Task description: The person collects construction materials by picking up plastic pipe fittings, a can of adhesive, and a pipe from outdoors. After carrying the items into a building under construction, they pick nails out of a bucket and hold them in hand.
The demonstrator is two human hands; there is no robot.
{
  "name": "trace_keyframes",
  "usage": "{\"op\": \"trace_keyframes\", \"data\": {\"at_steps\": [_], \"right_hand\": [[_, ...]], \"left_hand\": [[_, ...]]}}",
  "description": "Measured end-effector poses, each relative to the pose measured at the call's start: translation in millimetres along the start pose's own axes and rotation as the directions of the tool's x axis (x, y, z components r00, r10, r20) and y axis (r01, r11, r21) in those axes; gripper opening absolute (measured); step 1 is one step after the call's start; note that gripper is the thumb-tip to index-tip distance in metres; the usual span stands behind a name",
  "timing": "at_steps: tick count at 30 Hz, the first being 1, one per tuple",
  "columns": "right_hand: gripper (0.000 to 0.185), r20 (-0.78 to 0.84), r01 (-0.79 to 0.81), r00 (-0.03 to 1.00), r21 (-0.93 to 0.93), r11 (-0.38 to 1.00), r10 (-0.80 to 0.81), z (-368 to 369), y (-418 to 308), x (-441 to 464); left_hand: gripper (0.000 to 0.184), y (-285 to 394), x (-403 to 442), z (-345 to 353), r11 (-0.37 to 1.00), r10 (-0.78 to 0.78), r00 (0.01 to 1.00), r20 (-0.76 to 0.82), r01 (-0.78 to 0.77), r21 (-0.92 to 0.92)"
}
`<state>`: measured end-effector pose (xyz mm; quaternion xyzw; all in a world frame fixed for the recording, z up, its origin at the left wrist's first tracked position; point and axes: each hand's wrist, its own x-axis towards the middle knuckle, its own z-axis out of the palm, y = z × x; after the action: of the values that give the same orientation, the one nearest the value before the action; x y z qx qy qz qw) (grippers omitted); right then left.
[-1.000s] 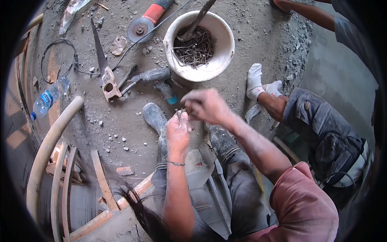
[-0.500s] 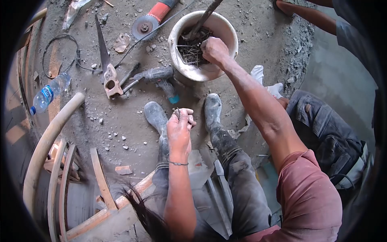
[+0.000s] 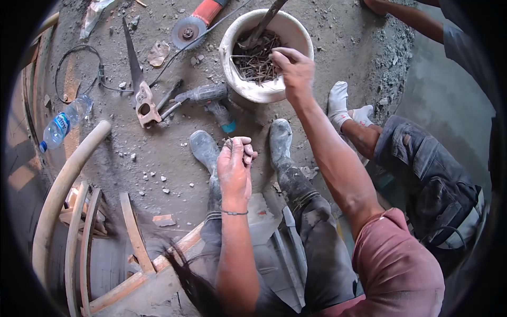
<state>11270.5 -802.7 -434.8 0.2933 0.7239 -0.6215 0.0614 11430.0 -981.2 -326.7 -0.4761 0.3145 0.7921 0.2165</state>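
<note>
A white bucket (image 3: 236,79) holds many thin brown nails (image 3: 259,66) and a dark handle-like tool (image 3: 263,26). Over the bucket's right rim hovers my right hand (image 3: 296,71), its fingers bent with thumb and forefinger close together; whatever they may pinch is too small to make out. My left hand (image 3: 236,164) is raised above the floor between two boots, its fingers curled around a few small nails whose tips show at the top. A grey drill (image 3: 206,98) with a teal end lies just beyond the left hand, below the bucket.
A handsaw (image 3: 142,95), an angle grinder (image 3: 198,24) with its cable and a plastic bottle (image 3: 63,124) lie on the dusty floor. Curved wooden pieces (image 3: 68,174) stand at left. Another person's leg (image 3: 362,137) is at right, a further person's arm at top right.
My right hand moved from beside the left hand into the bucket, then drew back slightly to its right rim. The left hand stays nearly in place, holding the nails.
</note>
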Motion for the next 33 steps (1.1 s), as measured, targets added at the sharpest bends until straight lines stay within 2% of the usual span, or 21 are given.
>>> {"op": "trace_keyframes", "data": {"at_steps": [1, 2, 4, 9, 11, 13, 14, 15, 16, 17, 18, 19, 20, 21, 24, 25, 27, 28, 30, 31, 33], "right_hand": [[0.014, 0.058, -0.231, 0.973, 0.291, 0.928, 0.224, -12, -10, -6], [0.014, 0.054, -0.225, 0.974, 0.287, 0.931, 0.218, -21, -17, -13], [0.016, 0.149, -0.438, 0.898, 0.371, 0.819, 0.413, -33, -28, -26], [0.006, 0.239, -0.442, 0.893, 0.309, 0.842, 0.381, -35, -47, -64], [0.008, 0.484, -0.265, 0.829, -0.101, 0.959, 0.280, -34, -57, -89], [0.009, 0.587, -0.237, 0.752, -0.184, 0.954, 0.300, -28, -66, -119], [0.010, 0.595, -0.105, 0.733, -0.380, 0.919, 0.330, -28, -73, -127], [0.011, 0.600, -0.084, 0.717, -0.431, 0.899, 0.355, -26, -74, -132], [0.012, 0.632, 0.130, 0.761, -0.374, 0.918, 0.150, -29, -67, -128], [0.014, 0.651, 0.342, 0.756, -0.314, 0.886, -0.062, -32, -60, -119], [0.016, 0.566, 0.079, 0.802, -0.414, 0.907, 0.189, -33, -71, -105], [0.016, 0.463, -0.044, 0.841, -0.457, 0.889, 0.279, -38, -61, -88], [0.017, 0.299, -0.071, 0.914, -0.547, 0.834, 0.274, -38, -55, -68], [0.017, 0.201, 0.074, 0.978, -0.591, 0.803, 0.058, -43, -24, -43], [0.017, -0.005, 0.003, 1.000, -0.752, 0.659, -0.010, -42, 4, 19], [0.017, -0.003, 0.006, 1.000, -0.752, 0.660, -0.012, -37, 4, 32], [0.018, 0.079, 0.109, 0.994, -0.852, 0.511, -0.080, -27, 6, 47], [0.018, 0.082, 0.110, 0.994, -0.853, 0.510, -0.078, -22, 6, 52], [0.018, 0.062, 0.046, 0.997, -0.950, 0.308, 0.044, -8, 8, 61], [0.018, 0.066, 0.049, 0.997, -0.950, 0.307, 0.044, -2, 11, 61], [0.020, -0.064, -0.069, 0.998, -0.942, 0.329, 0.026, 12, 15, 59]], "left_hand": [[0.030, 0, 0, 2, 1.000, 0.017, 1.000, -0.011, -0.018, -0.017], [0.030, 1, 0, 4, 1.000, 0.016, 1.000, -0.004, -0.016, -0.022], [0.036, 3, 0, 8, 0.995, 0.040, 0.999, -0.034, -0.043, -0.086], [0.046, 8, -1, 17, 0.989, 0.044, 0.998, -0.044, -0.050, -0.142], [0.049, 8, -2, 20, 0.991, 0.032, 0.999, -0.044, -0.038, -0.130], [0.044, 12, -7, 28, 0.995, -0.081, 0.996, -0.023, 0.080, -0.054], [0.044, 9, -6, 24, 0.995, -0.081, 0.996, -0.022, 0.080, -0.054], [0.042, 4, -4, 15, 0.990, -0.072, 0.997, 0.032, 0.068, 0.126], [0.041, 1, -4, 10, 0.953, -0.073, 0.994, 0.086, 0.044, 0.301], [0.041, 0, -5, 10, 0.953, -0.072, 0.994, 0.087, 0.043, 0.299], [0.041, 0, -5, 10, 0.953, -0.080, 0.995, 0.053, 0.061, 0.298], [0.041, -1, -6, 11, 0.952, -0.088, 0.996, 0.018, 0.079, 0.297], [0.040, 0, -6, 14, 0.963, -0.055, 0.998, 0.016, 0.049, 0.266], [0.040, 1, -7, 14, 0.963, -0.053, 0.998, 0.016, 0.047, 0.264], [0.037, 2, -6, 16, 0.984, -0.011, 0.999, 0.037, 0.004, 0.176], [0.034, 1, -5, 14, 0.988, 0.011, 0.999, 0.047, -0.018, 0.150], [0.032, 1, -6, 12, 0.992, 0.030, 0.998, 0.050, -0.036, 0.123], [0.030, 2, -5, 12, 0.994, 0.064, 0.996, 0.066, -0.070, 0.086], [0.029, 3, -5, 10, 0.993, 0.101, 0.992, 0.081, -0.105, 0.046], [0.028, 3, -5, 9, 0.995, 0.093, 0.991, 0.093, -0.096, 0.030], [0.028, 5, -3, 7, 0.996, 0.087, 0.991, 0.103, -0.089, 0.014]]}}
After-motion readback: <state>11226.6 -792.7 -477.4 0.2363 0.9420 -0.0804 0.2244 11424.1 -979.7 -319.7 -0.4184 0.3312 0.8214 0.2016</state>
